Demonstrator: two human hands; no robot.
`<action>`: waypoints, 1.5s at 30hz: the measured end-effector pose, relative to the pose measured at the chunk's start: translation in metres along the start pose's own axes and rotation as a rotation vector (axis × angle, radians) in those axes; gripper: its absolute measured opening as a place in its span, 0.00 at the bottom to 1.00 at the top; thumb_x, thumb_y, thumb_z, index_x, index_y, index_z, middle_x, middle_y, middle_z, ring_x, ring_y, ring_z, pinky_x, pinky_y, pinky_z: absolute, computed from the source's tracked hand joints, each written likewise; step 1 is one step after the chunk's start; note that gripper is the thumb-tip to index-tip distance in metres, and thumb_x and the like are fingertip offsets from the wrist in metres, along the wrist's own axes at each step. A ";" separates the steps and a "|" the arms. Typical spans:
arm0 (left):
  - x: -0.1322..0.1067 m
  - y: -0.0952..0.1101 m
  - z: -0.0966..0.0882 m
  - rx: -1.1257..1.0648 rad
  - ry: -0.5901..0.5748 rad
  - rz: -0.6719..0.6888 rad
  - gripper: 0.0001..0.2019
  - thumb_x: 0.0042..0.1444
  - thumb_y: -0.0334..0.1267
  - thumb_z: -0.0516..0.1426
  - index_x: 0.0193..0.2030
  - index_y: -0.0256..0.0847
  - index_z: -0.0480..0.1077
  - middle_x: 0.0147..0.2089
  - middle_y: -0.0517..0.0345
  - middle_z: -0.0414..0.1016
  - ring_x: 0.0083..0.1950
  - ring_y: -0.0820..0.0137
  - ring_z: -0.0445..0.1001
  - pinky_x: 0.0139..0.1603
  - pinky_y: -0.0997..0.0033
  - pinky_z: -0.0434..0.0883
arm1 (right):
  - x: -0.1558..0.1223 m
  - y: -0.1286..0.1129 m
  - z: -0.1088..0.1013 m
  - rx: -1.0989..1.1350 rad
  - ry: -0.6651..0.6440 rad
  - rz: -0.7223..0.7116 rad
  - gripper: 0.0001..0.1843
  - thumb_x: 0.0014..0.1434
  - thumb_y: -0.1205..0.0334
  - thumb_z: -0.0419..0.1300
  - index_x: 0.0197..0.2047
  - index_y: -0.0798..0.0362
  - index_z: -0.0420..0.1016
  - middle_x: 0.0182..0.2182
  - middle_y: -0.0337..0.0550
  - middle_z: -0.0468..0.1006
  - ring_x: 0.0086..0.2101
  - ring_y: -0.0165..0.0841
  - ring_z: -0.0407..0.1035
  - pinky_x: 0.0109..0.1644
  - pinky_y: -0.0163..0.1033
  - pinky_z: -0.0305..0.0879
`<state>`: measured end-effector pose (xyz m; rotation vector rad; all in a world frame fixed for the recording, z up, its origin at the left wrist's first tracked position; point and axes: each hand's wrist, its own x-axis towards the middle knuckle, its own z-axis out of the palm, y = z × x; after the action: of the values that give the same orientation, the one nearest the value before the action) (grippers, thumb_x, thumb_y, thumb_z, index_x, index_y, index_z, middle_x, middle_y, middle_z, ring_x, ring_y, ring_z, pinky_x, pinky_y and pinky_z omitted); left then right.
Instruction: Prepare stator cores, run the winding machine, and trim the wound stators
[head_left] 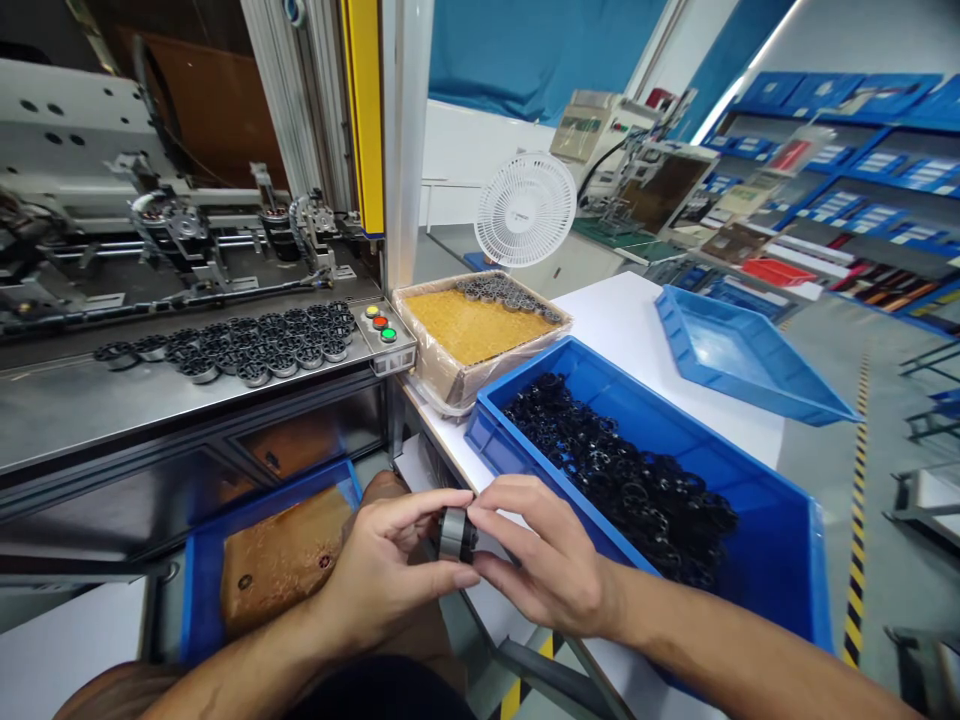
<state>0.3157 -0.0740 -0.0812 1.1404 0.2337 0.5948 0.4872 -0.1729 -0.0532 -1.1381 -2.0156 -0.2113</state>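
Between my two hands is a small round motor core [454, 535], a grey metal ring with a black plastic rim on its right side. My left hand [390, 560] grips it from the left, thumb below and fingers above. The fingertips of my right hand [551, 560] pinch the black rim from the right. Just beyond my right hand stands a blue bin [517, 440] with many black plastic ring parts [637, 480] in it. To the left, similar grey and black cores [262, 340] lie grouped on the metal machine ledge [97, 420].
A plastic-lined box [450, 385] holds grey cores at its back. Red, green and yellow buttons [380, 322] sit at the ledge's end. A lower blue tray [199, 570] is left of my legs. A white fan [525, 210] and another blue bin [750, 345] stand farther back.
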 end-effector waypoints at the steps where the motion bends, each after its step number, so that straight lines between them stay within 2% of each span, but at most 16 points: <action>1: 0.000 0.000 0.000 0.000 -0.001 -0.005 0.25 0.43 0.25 0.70 0.50 0.43 0.77 0.43 0.57 0.84 0.43 0.69 0.82 0.44 0.78 0.76 | 0.000 0.000 0.000 -0.003 -0.002 -0.006 0.24 0.58 0.71 0.61 0.58 0.62 0.66 0.42 0.56 0.75 0.44 0.41 0.71 0.45 0.49 0.75; 8: -0.004 -0.003 -0.001 0.039 -0.019 -0.023 0.26 0.41 0.28 0.71 0.51 0.40 0.77 0.43 0.53 0.84 0.43 0.64 0.82 0.45 0.72 0.78 | 0.002 -0.001 -0.005 -0.083 -0.051 -0.064 0.22 0.62 0.66 0.59 0.59 0.60 0.67 0.40 0.54 0.77 0.41 0.39 0.73 0.41 0.46 0.76; 11: -0.005 -0.002 -0.001 0.068 -0.035 -0.036 0.26 0.42 0.30 0.71 0.51 0.40 0.77 0.43 0.54 0.84 0.43 0.63 0.82 0.45 0.70 0.78 | 0.002 -0.002 -0.006 -0.113 -0.048 -0.116 0.22 0.62 0.67 0.59 0.58 0.64 0.68 0.38 0.55 0.77 0.40 0.40 0.73 0.38 0.45 0.76; 14: -0.005 -0.002 -0.002 0.185 -0.050 -0.022 0.25 0.45 0.33 0.70 0.53 0.41 0.76 0.43 0.54 0.84 0.43 0.63 0.82 0.45 0.71 0.77 | 0.003 -0.002 -0.005 -0.157 -0.047 -0.167 0.21 0.60 0.68 0.60 0.56 0.67 0.68 0.37 0.56 0.77 0.40 0.42 0.72 0.38 0.46 0.75; 17: -0.008 -0.002 -0.005 0.299 -0.076 -0.013 0.26 0.55 0.37 0.64 0.61 0.42 0.69 0.53 0.51 0.80 0.51 0.61 0.79 0.52 0.68 0.76 | 0.004 0.000 -0.006 -0.091 -0.057 -0.062 0.23 0.61 0.65 0.61 0.59 0.61 0.67 0.41 0.54 0.77 0.42 0.40 0.72 0.42 0.47 0.74; 20: -0.013 -0.001 -0.008 0.370 -0.117 -0.007 0.27 0.65 0.38 0.55 0.69 0.47 0.57 0.68 0.51 0.64 0.67 0.61 0.66 0.66 0.64 0.65 | 0.007 0.005 -0.007 0.078 -0.019 0.186 0.28 0.60 0.56 0.64 0.62 0.55 0.66 0.47 0.55 0.74 0.47 0.40 0.71 0.49 0.48 0.72; 22: -0.017 0.002 -0.009 0.448 -0.157 -0.004 0.27 0.66 0.37 0.52 0.71 0.49 0.54 0.72 0.53 0.57 0.72 0.63 0.57 0.71 0.63 0.56 | 0.008 0.009 -0.007 0.190 -0.035 0.318 0.30 0.60 0.52 0.64 0.62 0.54 0.66 0.50 0.55 0.73 0.51 0.40 0.70 0.53 0.48 0.71; 25: -0.022 0.006 -0.008 0.563 -0.218 -0.007 0.27 0.67 0.37 0.50 0.72 0.50 0.50 0.74 0.54 0.52 0.74 0.65 0.52 0.73 0.63 0.52 | 0.009 0.010 -0.004 0.343 -0.098 0.379 0.26 0.61 0.53 0.63 0.60 0.54 0.69 0.48 0.52 0.78 0.50 0.38 0.72 0.55 0.44 0.70; 30: -0.023 0.003 -0.005 0.586 -0.223 0.015 0.27 0.67 0.37 0.50 0.71 0.49 0.50 0.74 0.53 0.54 0.72 0.64 0.56 0.72 0.63 0.55 | 0.009 0.005 0.003 0.433 -0.070 0.448 0.17 0.59 0.58 0.65 0.51 0.54 0.75 0.41 0.47 0.80 0.40 0.33 0.75 0.45 0.38 0.74; 33: -0.020 0.001 -0.003 0.547 -0.197 0.016 0.26 0.67 0.38 0.50 0.71 0.47 0.51 0.72 0.51 0.57 0.71 0.62 0.59 0.71 0.62 0.58 | 0.009 0.003 0.004 0.431 -0.054 0.478 0.16 0.60 0.57 0.65 0.50 0.55 0.75 0.39 0.46 0.79 0.36 0.32 0.74 0.41 0.38 0.75; 39: -0.017 0.001 -0.002 0.500 -0.184 -0.003 0.23 0.68 0.39 0.48 0.69 0.44 0.54 0.70 0.48 0.60 0.69 0.62 0.61 0.69 0.63 0.59 | 0.007 0.005 0.001 0.408 -0.095 0.463 0.23 0.55 0.57 0.69 0.53 0.55 0.73 0.39 0.47 0.79 0.39 0.35 0.74 0.42 0.39 0.75; 45: -0.020 -0.006 0.001 0.488 -0.168 0.045 0.23 0.68 0.39 0.50 0.68 0.45 0.54 0.68 0.49 0.63 0.67 0.63 0.63 0.68 0.63 0.60 | 0.004 0.003 0.004 0.307 -0.048 0.455 0.18 0.56 0.61 0.68 0.50 0.53 0.73 0.39 0.45 0.80 0.38 0.34 0.76 0.43 0.36 0.76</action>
<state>0.3015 -0.0876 -0.0884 1.6627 0.2141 0.4891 0.4866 -0.1662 -0.0535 -1.3666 -1.6987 0.3468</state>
